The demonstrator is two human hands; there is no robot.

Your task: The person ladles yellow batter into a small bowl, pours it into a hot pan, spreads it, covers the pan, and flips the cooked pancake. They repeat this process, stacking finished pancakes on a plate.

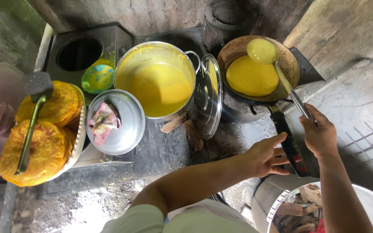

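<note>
Right hand [320, 134]: fingers closed around the metal handle of a ladle [263, 51], gripping it near the end. The ladle's bowl, full of yellow batter, hangs tilted over the far rim of the frying pan [288, 64]. A round yellow pancake [251, 78] lies in the pan, just below the ladle bowl.

Left hand [265, 156]: open, fingers spread and pointing toward the pan's black handle [288, 142]; fingertips just beside it, contact cannot be told.

Pan sits on a dark stove at the far right part of the surface [152, 155]. Just left of it a steel lid [208, 95] leans upright against the big steel pot [157, 82], which holds yellow batter well up its walls. Firewood sticks [182, 125] poke out below pot and lid.

Left of the pot, near side: a shallow steel bowl [126, 125] with a crumpled pinkish cloth [103, 121] in it. Behind the bowl, a small dish [97, 78] smeared with yellow and green.

Left edge: a white plate [79, 142] stacked with cooked golden pancakes [44, 138]; a spatula [34, 108] rests across the stack, blade toward the far side.

Near right corner: a metal container [273, 198] holding wood scraps.
</note>
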